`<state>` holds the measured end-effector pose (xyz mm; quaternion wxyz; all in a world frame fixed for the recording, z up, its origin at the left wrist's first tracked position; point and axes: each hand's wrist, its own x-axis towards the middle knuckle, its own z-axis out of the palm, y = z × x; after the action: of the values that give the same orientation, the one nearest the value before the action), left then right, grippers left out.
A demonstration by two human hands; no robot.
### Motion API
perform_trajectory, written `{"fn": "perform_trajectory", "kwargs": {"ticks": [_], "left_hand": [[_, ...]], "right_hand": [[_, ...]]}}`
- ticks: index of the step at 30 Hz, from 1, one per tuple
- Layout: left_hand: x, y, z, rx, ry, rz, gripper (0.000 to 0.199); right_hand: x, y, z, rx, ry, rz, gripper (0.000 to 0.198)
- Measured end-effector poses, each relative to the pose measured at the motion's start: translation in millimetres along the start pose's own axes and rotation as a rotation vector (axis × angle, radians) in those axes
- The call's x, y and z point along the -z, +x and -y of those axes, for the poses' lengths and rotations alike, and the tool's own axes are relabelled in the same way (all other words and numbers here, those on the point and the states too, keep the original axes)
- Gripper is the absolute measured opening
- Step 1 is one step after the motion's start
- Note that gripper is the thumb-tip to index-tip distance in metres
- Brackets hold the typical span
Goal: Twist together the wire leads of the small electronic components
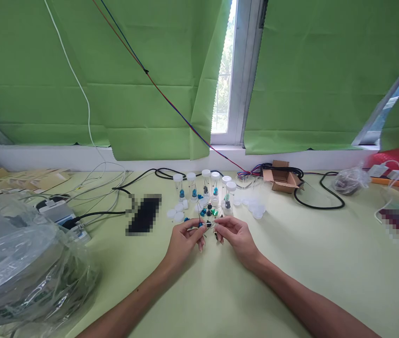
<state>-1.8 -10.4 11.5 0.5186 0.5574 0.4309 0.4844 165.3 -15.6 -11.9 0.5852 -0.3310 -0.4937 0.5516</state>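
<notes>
My left hand (185,237) is closed in a pinch on a small blue part (200,225) with a thin dark stem rising from it. Opposite it, my right hand (236,237) has thumb and forefinger pressed together at the end of a thin pale strip (209,223) that spans the gap between both hands. Just beyond the fingertips lie loose small green parts (214,212) and black parts (209,207). Behind these stand several clear tubes with white caps (191,175), holding blue or dark parts with thin stems. The fingers hide some of the details.
White caps (178,217) lie left of the tubes, and clear cups (256,209) lie to the right. Farther right are an open cardboard box (282,178) and a black cable (320,207). A blurred dark rectangle (145,213) and a large plastic-wrapped bundle (26,272) occupy the left.
</notes>
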Motion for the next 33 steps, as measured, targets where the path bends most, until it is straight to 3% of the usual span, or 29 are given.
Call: {"fn": "perform_trajectory", "kwargs": {"ticks": [33], "left_hand": [[2.1, -2.3, 5.0, 0.004, 0.026, 0.108, 0.027]], "right_hand": [[-0.3, -0.6, 4.5, -0.044, 0.002, -0.007, 0.037]]}}
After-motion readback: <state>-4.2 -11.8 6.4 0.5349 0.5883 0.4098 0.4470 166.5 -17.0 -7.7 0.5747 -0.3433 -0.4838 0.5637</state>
